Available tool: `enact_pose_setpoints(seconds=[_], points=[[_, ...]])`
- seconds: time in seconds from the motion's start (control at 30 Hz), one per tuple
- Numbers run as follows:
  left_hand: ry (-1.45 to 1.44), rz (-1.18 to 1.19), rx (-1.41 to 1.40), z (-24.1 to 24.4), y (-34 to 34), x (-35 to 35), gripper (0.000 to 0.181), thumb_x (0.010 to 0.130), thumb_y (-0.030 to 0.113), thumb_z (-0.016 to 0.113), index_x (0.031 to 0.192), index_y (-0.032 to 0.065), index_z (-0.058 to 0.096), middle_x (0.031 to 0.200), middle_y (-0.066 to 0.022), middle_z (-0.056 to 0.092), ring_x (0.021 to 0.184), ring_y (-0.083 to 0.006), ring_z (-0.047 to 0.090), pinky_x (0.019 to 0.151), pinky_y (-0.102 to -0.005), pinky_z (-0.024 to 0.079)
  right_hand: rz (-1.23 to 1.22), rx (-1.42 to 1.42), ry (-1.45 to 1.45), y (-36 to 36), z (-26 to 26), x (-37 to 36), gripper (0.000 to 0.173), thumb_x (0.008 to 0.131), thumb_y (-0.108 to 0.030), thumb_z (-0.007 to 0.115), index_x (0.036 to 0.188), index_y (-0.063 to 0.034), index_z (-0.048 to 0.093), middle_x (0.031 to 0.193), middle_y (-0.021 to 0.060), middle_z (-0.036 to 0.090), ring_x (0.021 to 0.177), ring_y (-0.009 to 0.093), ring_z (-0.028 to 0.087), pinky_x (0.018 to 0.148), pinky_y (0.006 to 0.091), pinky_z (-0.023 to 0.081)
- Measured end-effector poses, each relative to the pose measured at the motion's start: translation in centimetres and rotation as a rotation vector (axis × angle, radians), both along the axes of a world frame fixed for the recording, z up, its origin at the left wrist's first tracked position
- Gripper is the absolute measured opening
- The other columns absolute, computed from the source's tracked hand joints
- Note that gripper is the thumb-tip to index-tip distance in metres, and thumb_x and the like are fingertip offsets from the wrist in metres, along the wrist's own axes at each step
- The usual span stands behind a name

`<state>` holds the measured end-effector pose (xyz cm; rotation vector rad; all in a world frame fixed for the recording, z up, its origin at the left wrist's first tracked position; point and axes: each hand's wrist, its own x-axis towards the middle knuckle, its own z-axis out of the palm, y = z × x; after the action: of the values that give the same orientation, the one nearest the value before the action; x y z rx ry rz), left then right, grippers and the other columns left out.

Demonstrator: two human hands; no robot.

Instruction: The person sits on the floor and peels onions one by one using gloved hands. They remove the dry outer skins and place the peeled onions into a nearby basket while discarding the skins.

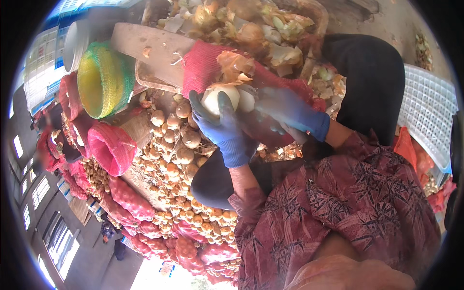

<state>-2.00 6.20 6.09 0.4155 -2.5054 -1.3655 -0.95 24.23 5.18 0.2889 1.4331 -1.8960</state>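
Note:
My left hand, in a blue knitted glove, grips a partly peeled onion that shows white, with brown dry skin attached at its top. My right hand, in a matching glove, is just right of the onion and motion-blurred; something grey seems to project below it, and whether it holds a tool I cannot tell. Red mesh cloth covers the end of a wooden board and lies under my hands. Beyond it, a crate holds a heap of onion skins and scraps.
Unpeeled onions lie heaped on the floor at left, near my knee. A yellow and green mesh container, a pink mesh container and filled red mesh sacks stand beyond. A white plastic crate is at right. People are in the left background.

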Motion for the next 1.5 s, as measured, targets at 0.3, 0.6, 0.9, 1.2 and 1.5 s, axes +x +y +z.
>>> enact_pose_setpoints(seconds=[0.3, 0.6, 0.9, 1.2, 1.5], points=[[0.004, -0.05, 0.273, -0.9, -3.7, 0.0, 0.078, 0.091, 0.042, 0.071, 0.147, -0.0045, 0.043, 0.138, -0.0241, 0.053, 0.122, -0.0304, 0.056, 0.105, -0.0407, 0.045, -0.098, -0.049, -0.028, -1.5, -0.1, -2.4, 0.029, 0.098, -0.03, 0.061, 0.105, -0.0017, 0.061, 0.08, 0.0072, 0.066, 0.055, 0.015, 0.063, 0.044, 0.0299, 0.05], [0.049, 0.204, 0.151, -1.4, -7.7, 3.1, 0.056, 0.103, 0.036, 0.059, 0.137, -0.0077, 0.053, 0.132, -0.0177, 0.06, 0.115, -0.0235, 0.059, 0.1, -0.0364, 0.048, -0.11, -0.097, 0.026, -1.8, -2.7, -2.7, 0.034, 0.096, -0.031, 0.065, 0.109, -0.0005, 0.061, 0.082, 0.0116, 0.069, 0.054, 0.016, 0.063, 0.044, 0.0295, 0.05], [-0.06, 0.251, 0.07, -4.1, -6.9, 1.2, 0.057, 0.104, 0.038, 0.056, 0.143, -0.004, 0.048, 0.131, -0.0167, 0.06, 0.112, -0.0209, 0.058, 0.097, -0.0344, 0.049, -0.111, -0.037, 0.114, -1.7, -1.5, -1.3, 0.034, 0.099, -0.032, 0.064, 0.112, -0.0015, 0.06, 0.082, 0.0075, 0.067, 0.054, 0.012, 0.061, 0.044, 0.0277, 0.049], [-0.124, 0.248, 0.06, -1.5, -5.0, 0.4, 0.067, 0.1, 0.06, 0.052, 0.121, -0.0024, 0.064, 0.103, -0.0178, 0.07, 0.087, -0.0226, 0.066, 0.078, -0.0361, 0.055, 0.004, 0.558, 1.118, -3.6, 0.1, 2.5, 0.056, 0.093, -0.028, 0.067, 0.139, -0.0023, 0.048, 0.102, 0.0213, 0.068, 0.076, 0.037, 0.07, 0.064, 0.046, 0.055], [-0.135, 0.248, -0.166, -1.8, -4.3, -0.2, 0.06, 0.102, 0.053, 0.052, 0.119, -0.0029, 0.067, 0.098, -0.0175, 0.072, 0.084, -0.0218, 0.066, 0.077, -0.036, 0.054, 0.294, 0.936, 1.07, -5.9, -2.7, 1.1, 0.048, 0.097, -0.034, 0.056, 0.131, -0.0008, 0.049, 0.082, 0.0164, 0.065, 0.058, 0.036, 0.066, 0.05, 0.0473, 0.052]])
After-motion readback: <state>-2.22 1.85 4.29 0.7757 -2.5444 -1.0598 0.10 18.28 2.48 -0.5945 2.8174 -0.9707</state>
